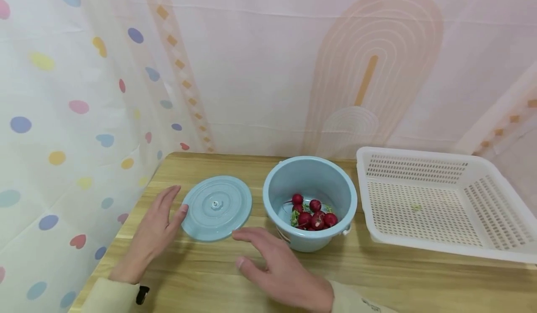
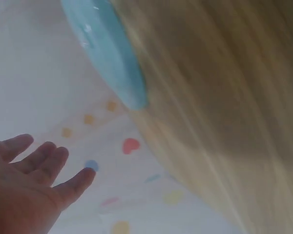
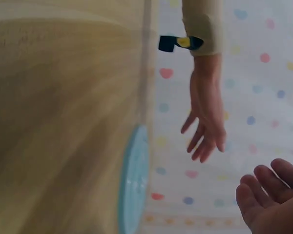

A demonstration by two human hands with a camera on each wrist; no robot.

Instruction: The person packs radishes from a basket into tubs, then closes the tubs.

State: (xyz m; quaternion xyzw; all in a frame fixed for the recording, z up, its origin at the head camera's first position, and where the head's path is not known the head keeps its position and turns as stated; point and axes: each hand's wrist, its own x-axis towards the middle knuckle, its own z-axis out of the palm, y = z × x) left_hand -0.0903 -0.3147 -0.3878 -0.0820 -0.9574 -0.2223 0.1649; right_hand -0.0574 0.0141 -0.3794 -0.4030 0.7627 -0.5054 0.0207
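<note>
A round light-blue lid lies flat on the wooden table, a small knob at its middle. My left hand is at the lid's left edge, fingers extended and thumb apart, with nothing held; the left wrist view shows the same spread fingers beside the lid. Near the lid's front right edge hovers my right hand, its fingers extended and thumb apart, also holding nothing. Right of the lid stands a light-blue bucket, uncovered, with several red radishes and bits of green leaf at its bottom.
A white perforated plastic basket stands to the right of the bucket, with a small green scrap inside. Patterned cloth hangs along the table's back and left side. The wooden table runs in front of the bucket and lid.
</note>
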